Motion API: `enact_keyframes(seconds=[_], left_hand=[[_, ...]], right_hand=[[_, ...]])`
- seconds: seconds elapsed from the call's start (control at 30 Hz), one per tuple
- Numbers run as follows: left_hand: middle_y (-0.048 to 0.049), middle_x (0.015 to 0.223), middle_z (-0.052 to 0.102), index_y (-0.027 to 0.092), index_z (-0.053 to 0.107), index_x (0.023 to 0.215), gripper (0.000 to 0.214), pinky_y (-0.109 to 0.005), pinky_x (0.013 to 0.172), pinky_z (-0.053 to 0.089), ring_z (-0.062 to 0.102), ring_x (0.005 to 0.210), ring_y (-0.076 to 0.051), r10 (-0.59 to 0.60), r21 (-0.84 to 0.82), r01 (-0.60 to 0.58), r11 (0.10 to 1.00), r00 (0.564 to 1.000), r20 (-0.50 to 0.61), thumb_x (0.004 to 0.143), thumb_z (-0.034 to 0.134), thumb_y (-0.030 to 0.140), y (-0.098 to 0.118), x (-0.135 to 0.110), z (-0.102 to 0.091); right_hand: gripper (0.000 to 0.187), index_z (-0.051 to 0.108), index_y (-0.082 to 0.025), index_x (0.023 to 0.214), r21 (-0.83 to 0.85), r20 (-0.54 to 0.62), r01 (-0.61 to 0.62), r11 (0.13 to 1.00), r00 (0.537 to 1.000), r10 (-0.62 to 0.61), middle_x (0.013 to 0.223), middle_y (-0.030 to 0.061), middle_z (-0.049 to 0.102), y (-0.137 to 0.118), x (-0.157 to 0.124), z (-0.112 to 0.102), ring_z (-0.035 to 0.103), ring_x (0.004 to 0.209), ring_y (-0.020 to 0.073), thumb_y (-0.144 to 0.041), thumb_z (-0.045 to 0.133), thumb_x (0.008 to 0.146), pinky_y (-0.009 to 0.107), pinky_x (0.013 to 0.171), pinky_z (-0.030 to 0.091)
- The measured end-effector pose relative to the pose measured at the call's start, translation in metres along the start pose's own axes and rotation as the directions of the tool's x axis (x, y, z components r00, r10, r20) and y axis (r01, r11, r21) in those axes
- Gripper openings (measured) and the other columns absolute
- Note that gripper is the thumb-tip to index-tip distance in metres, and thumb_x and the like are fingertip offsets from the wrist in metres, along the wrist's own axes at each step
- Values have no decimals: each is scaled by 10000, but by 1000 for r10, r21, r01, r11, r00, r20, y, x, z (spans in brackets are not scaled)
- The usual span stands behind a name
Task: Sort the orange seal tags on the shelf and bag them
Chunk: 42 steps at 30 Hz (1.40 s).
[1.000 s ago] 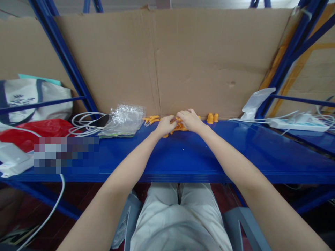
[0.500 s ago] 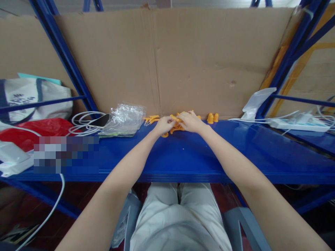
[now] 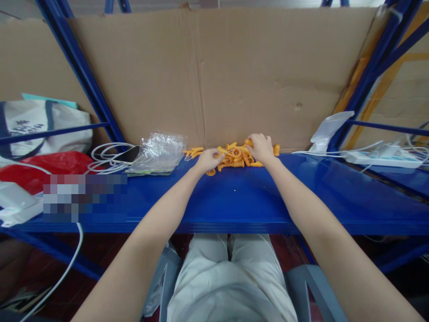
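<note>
A heap of small orange plastic pieces lies on the blue shelf against the cardboard; some look cup-like, others thin and curved. My left hand rests at the heap's left edge, thumb and fingertips pinched together. Whatever sits in that pinch is too small to name. A round orange piece lies just below this hand. Over the right end of the heap, my right hand has its fingers curled round an orange plastic piece, partly covered. Beside it stands an orange cup-shaped piece.
Left of the heap are more orange pieces with small metal chains, clear plastic bags, a phone and a coiled white cable. A white power strip lies at right. Cardboard closes off the back.
My right hand has moved right, off the middle of the heap, uncovering more orange pieces. It now hides one of the two standing cup-shaped pieces. My left hand has barely moved.
</note>
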<state>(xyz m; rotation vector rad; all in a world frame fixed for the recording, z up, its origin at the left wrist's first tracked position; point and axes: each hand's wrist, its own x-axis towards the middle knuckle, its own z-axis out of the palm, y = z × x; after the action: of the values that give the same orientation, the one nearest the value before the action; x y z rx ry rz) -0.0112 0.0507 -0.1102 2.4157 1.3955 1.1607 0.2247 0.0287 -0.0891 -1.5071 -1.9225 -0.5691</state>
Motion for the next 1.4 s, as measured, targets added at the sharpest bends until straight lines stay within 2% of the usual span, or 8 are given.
enact_keyframes(seconds=[0.17,0.27,0.4,0.5,0.6,0.8,1.1,1.4], left_hand=[[-56,778,698,192,675,758,167,-343,762,459,640,795,-233,53,151,-56,987,998,26,806,660,351,1,-2,2],[-85,927,717,184,689,771,143,-383,843,460,649,936,-263,70,258,-72,964,997,15,832,642,304,6,-5,-1],[-103,1060,704,183,728,886,149,-414,917,435,618,1077,-278,51,334,-27,942,997,-65,876,609,270,14,-9,-8],[-105,1070,700,196,739,958,173,-417,931,423,609,1098,-281,30,338,23,941,988,-153,890,596,265,17,-9,-12],[-87,968,716,200,739,1027,220,-399,913,430,642,1027,-262,2,295,57,954,981,-195,898,562,222,15,-7,-15],[-47,820,743,194,719,1094,301,-313,841,473,691,855,-204,-24,194,80,978,962,-272,879,515,141,0,0,-16],[-94,1050,762,184,666,1133,310,-319,920,501,702,1030,-227,-248,-12,259,966,910,-333,974,434,312,-24,2,-14],[-111,1260,713,195,623,1253,388,-383,1027,482,632,1232,-261,-403,-86,394,915,894,-198,984,392,350,-41,5,-11]], right_hand=[[211,635,-160,1067,101,-107,-372,923,918,382,1152,200,676,51,-7,9,539,1190,363,-255,563,894,535,981,389],[205,636,-172,1035,193,-87,-585,788,789,608,1116,162,691,79,-16,14,611,1100,313,-253,623,847,480,966,449],[123,633,-194,928,312,-4,-780,542,570,822,1032,99,708,107,-32,21,673,1026,256,-225,660,812,363,913,514],[88,603,-204,811,358,-5,-815,455,486,874,936,70,707,118,-41,26,687,974,246,-223,684,782,356,896,532],[122,579,-207,773,388,-18,-807,445,476,879,928,71,713,123,-42,29,687,981,249,-222,700,767,370,913,538],[145,635,-196,904,403,-10,-782,474,515,857,1044,87,732,119,-37,32,695,1026,246,-221,700,777,396,962,540],[147,655,-175,927,376,-7,-774,509,547,837,1041,100,739,120,-41,33,702,1041,250,-200,685,785,377,960,544],[284,685,-147,1031,351,79,-757,551,611,788,1112,136,741,127,-41,44,675,1140,300,-139,646,750,395,1010,514]])
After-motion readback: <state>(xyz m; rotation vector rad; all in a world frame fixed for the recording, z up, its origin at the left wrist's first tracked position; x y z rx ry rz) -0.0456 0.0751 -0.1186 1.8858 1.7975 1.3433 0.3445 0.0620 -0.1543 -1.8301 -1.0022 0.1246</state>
